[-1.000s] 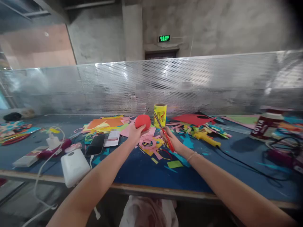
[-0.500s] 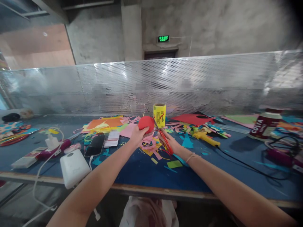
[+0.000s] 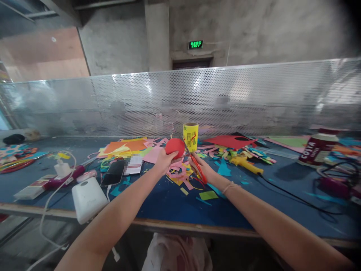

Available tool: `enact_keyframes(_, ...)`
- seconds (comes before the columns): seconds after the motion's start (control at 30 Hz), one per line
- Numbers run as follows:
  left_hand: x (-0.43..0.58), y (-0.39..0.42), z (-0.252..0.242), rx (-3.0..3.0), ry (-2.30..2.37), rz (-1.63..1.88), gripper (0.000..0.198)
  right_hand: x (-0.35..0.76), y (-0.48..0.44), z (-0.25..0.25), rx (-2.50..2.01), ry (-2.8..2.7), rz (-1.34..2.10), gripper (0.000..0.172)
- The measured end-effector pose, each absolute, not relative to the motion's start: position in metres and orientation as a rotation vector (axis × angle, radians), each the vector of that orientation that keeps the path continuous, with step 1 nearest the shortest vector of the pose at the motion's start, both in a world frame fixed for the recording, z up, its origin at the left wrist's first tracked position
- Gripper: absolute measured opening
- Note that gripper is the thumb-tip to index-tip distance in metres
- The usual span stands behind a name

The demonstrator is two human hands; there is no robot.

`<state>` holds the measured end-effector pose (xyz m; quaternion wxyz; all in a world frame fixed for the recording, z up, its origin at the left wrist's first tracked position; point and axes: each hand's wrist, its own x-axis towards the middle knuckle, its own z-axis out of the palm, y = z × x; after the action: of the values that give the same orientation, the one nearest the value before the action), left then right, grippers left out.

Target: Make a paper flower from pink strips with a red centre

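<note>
Between thumb and fingers, my left hand (image 3: 166,161) pinches a round red disc (image 3: 175,147), which looks like paper or felt. My right hand (image 3: 205,169) is closed around the red handles of a pair of scissors (image 3: 200,171). The scissor blades point up and left, close to the disc's right edge; whether they touch it I cannot tell. Below the hands lie pink scraps (image 3: 178,171) and a small green piece (image 3: 208,195). Just behind the blades stands a yellow roll (image 3: 190,137).
A yellow glue gun (image 3: 245,164) with a black cord lies to the right, near a Costa bottle (image 3: 318,148). On the left are a phone (image 3: 113,173), a white power bank (image 3: 88,199) and white cables. Red sheets (image 3: 229,141) lie behind. A perforated metal screen (image 3: 126,101) borders the table's back.
The view has shifted very slightly. Both hands keep nearly the same position, with the red disc and the scissors still held; no clear change in the disc shows.
</note>
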<state>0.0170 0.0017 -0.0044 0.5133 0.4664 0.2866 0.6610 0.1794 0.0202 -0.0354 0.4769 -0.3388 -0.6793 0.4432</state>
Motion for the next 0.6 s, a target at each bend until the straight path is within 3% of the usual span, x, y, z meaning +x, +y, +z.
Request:
enact_keyframes(0.1,0.017,0.003,-0.006,1.126,0.694,1.568,0.034,0.179,0.019,-0.032,-0.835,-1.712,1.006,0.047)
enact_keyframes(0.37,0.013,0.003,-0.002,1.113,0.717,1.589,0.027,0.190,0.032,-0.031,-0.832,-1.886,0.606,0.021)
enact_keyframes(0.6,0.012,0.003,-0.001,1.085,0.748,1.610,0.031,0.188,0.025,-0.034,-0.875,-1.800,0.801,0.029)
